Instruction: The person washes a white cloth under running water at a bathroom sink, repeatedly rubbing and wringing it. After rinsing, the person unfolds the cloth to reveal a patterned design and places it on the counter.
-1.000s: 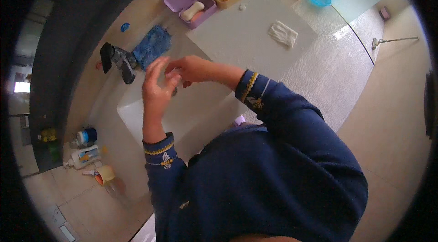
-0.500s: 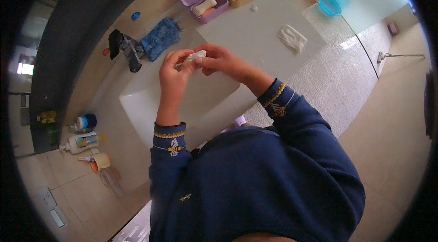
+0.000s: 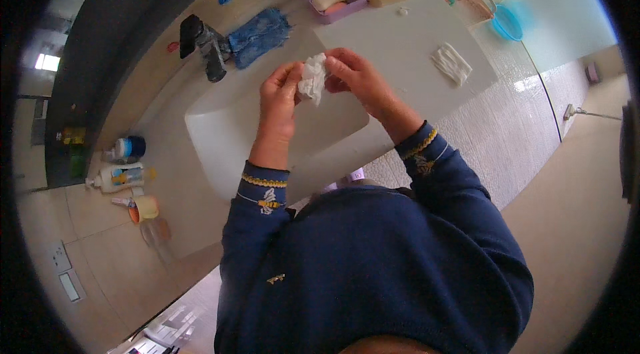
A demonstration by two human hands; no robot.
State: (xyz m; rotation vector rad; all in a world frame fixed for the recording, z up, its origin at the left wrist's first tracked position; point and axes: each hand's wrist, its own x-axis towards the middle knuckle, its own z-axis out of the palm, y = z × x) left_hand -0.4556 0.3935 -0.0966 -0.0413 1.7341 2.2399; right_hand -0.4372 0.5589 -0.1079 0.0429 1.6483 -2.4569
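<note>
Pale counter (image 3: 417, 44) carries a flat white cloth (image 3: 452, 64) near its right edge; over the sink (image 3: 230, 129), the left hand (image 3: 279, 91) and right hand (image 3: 363, 82) pinch a crumpled white wad (image 3: 312, 78) between them.

We see 1 small white crumpled sheet (image 3: 312, 79), thin and soft, bunched into uneven folds; we cannot tell whether it is paper or cloth. We hold it up over the basin (image 3: 223, 137), its longer side running roughly up and down in our view. Our 2 hands flank it: the left hand (image 3: 277, 97) grips its left edge, the right hand (image 3: 361, 82) its upper right.
</note>
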